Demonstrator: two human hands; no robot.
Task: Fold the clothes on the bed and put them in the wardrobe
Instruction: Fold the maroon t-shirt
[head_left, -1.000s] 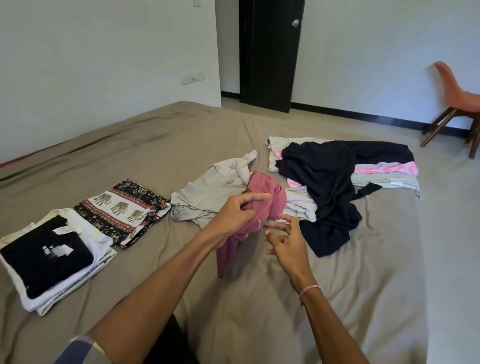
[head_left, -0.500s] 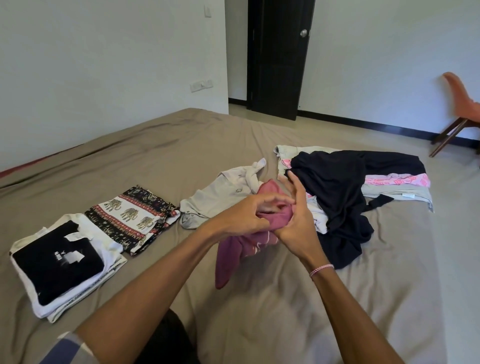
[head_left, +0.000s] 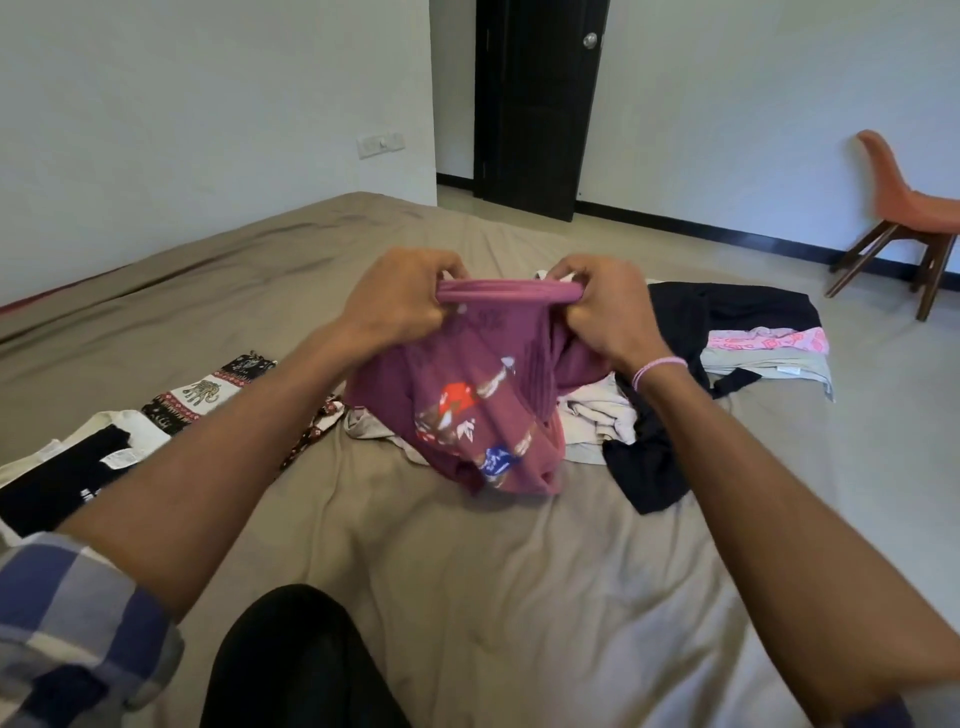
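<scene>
Brown bed (head_left: 493, 597) sheet is lying bare up close, giving room for laying things flat. Above it, the left hand (head_left: 400, 299) and right hand (head_left: 608, 306) are holding up the purple shirt (head_left: 467, 415), each grip pinching its top band. Its bunched bottom may be dragging the messy clothes (head_left: 654, 457) behind. Farther right, the bed edge is dropping to the floor (head_left: 893, 364).

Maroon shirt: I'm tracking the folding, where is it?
Head view, centre: the maroon shirt hangs over the bed, its neckline gripped by left hand and right hand.
</scene>
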